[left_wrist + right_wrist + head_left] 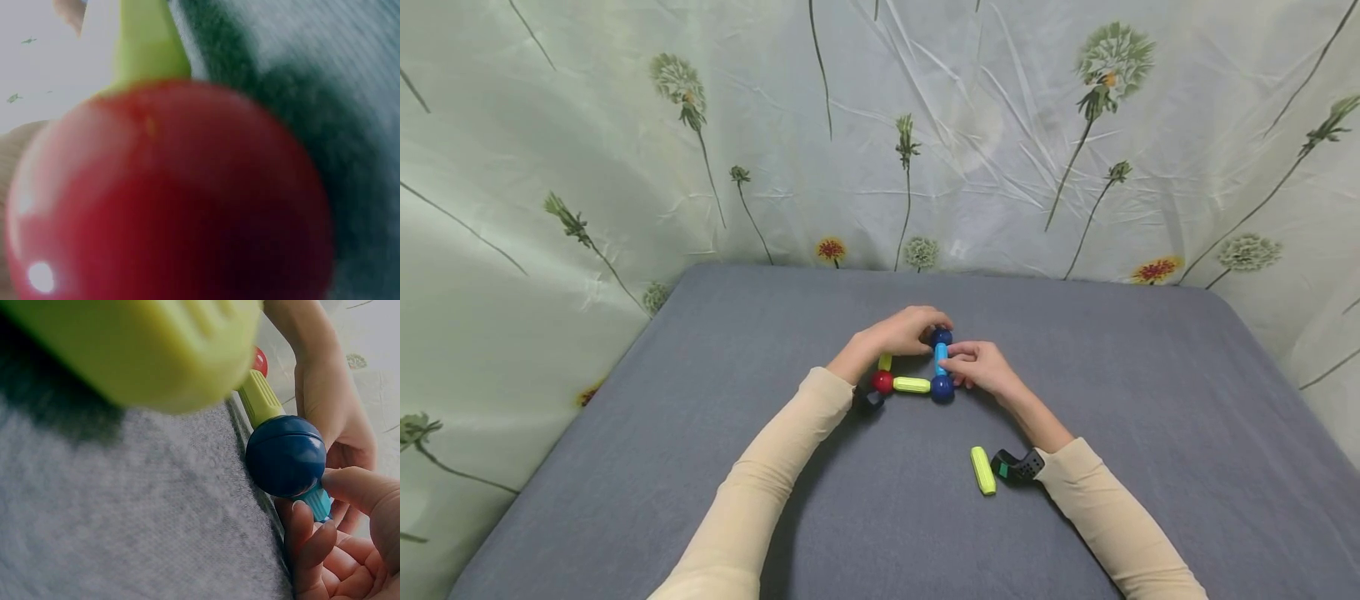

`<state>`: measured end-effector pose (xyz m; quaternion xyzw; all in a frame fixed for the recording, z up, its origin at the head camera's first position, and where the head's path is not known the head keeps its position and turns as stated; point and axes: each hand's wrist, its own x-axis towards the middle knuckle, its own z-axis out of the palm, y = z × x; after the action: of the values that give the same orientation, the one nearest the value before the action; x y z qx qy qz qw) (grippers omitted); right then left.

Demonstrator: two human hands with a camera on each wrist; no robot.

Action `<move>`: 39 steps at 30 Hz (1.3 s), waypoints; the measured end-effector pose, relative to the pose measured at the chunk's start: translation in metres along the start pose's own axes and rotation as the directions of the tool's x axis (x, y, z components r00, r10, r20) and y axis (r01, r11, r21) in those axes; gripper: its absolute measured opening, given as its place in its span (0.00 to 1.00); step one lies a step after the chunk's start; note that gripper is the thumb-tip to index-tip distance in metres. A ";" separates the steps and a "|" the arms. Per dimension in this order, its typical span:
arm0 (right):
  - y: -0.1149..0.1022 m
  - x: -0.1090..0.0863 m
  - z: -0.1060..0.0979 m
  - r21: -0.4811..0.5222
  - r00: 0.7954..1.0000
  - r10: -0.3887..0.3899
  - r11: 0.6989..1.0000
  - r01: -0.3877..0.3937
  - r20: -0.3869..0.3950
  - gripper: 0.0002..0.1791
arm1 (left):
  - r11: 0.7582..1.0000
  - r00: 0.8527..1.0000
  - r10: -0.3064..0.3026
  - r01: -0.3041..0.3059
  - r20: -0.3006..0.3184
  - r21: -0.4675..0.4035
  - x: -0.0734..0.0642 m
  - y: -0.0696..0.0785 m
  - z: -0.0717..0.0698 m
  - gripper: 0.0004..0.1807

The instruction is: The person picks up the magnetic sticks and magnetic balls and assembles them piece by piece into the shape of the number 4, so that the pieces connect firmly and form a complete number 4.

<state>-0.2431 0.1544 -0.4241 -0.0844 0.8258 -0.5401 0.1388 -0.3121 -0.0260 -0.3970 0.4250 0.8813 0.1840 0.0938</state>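
My left hand [912, 328] reaches over the far side of a magnetic-looking rod-and-ball frame and holds the far dark blue ball [942, 337] with its fingers. My right hand [983, 367] pinches the light blue rod [941, 357] between thumb and fingers. This rod runs from the far ball to the near dark blue ball [942, 389], seen large in the right wrist view. A yellow-green rod [912, 385] joins the near ball to a red ball [883, 382]. From the red ball a second yellow-green rod [885, 363] goes away, partly hidden under my left forearm. The red ball [169, 200] fills the left wrist view.
A loose yellow-green rod [982, 471] lies on the grey cloth-covered table [700, 475], beside the black strap [1018, 467] on my right wrist. Behind the table hangs a pale curtain [850, 167] with a dandelion print.
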 end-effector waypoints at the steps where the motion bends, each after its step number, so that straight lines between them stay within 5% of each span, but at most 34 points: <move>1: 0.000 0.000 0.000 0.001 1.000 -0.004 1.000 0.004 -0.002 0.24 | 1.000 1.000 0.003 -0.003 0.006 0.016 0.001 0.001 0.000 0.22; 19: 0.000 0.002 0.002 0.013 1.000 -0.001 1.000 0.001 -0.002 0.24 | 0.985 1.000 -0.001 0.002 -0.006 0.172 0.006 0.006 0.002 0.15; 39: -0.003 -0.001 0.000 0.009 1.000 -0.006 1.000 0.006 -0.003 0.23 | 0.993 0.998 0.055 -0.052 -0.032 0.110 0.004 -0.001 -0.001 0.16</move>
<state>-0.2423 0.1535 -0.4209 -0.0856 0.8234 -0.5442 0.1363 -0.3153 -0.0241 -0.3965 0.4497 0.8799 0.1453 0.0499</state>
